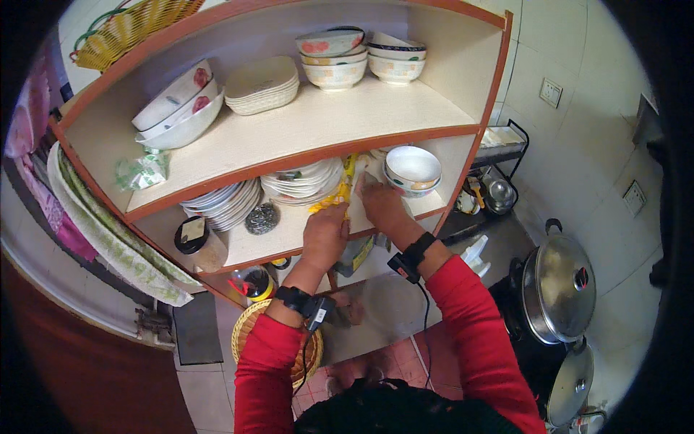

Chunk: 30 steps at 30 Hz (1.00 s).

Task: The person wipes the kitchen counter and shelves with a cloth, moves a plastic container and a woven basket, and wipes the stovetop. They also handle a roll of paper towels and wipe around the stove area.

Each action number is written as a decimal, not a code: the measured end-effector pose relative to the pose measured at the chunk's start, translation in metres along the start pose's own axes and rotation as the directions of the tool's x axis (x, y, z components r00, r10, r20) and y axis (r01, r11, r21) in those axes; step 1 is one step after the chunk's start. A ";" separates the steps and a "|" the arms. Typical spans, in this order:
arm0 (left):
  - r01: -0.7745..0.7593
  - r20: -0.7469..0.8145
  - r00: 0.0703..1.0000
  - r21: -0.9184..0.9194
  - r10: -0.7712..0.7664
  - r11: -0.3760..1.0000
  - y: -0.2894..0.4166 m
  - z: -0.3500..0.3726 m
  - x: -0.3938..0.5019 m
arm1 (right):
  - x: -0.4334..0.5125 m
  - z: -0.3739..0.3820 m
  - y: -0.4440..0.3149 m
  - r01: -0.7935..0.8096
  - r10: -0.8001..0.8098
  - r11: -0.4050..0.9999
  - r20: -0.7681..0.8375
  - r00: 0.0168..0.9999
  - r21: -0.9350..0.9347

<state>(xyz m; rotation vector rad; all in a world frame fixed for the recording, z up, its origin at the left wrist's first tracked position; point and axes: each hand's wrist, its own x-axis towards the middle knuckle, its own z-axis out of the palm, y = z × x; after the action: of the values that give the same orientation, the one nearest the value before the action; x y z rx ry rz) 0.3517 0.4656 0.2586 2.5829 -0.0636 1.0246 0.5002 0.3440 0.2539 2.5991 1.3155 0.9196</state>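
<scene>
My left hand (325, 234) is at the front of the lower shelf, its fingers closed around a crumpled yellow plastic packet (345, 187). The packet stretches back between a stack of white plates (309, 184) and my right hand. My right hand (386, 210) reaches over the same shelf, its fingertips pointing inward, just left of two nested bowls (413, 165). Whether the right fingers hold anything is hard to see. A steel wool scourer (262, 218) lies left of my left hand, in front of the plates.
Stacked bowls (334, 73) and square-cornered dishes (262, 89) stand on the upper shelf. A dark-lidded jar (201, 244) is at the lower left. Below sits a wicker basket (241, 325). Lidded steel pots (561, 287) stand at the right by a tiled wall.
</scene>
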 end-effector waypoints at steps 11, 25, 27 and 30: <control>0.076 0.041 0.997 -0.165 -0.070 0.983 0.017 -0.030 -0.018 | -0.081 -0.088 0.015 -0.080 -0.064 0.436 0.120 0.991 0.897; 0.311 0.279 0.934 -0.943 -0.224 0.120 0.129 -0.076 -0.002 | -0.083 -0.204 0.049 -0.171 0.179 -0.046 0.176 0.968 0.984; 0.276 0.245 0.924 -0.959 -0.292 0.069 0.130 -0.073 0.006 | -0.084 -0.216 0.049 -0.007 0.191 0.285 -0.049 0.980 0.959; 0.242 0.230 0.896 -0.970 -0.380 -0.017 0.127 -0.072 0.013 | -0.102 -0.234 0.035 0.136 0.018 0.738 -0.222 0.975 0.660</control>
<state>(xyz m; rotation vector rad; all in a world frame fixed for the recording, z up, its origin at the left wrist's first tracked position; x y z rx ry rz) 0.2923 0.3727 0.3556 1.0699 -0.1039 0.5196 0.3503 0.2015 0.4075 2.9831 2.1224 0.8406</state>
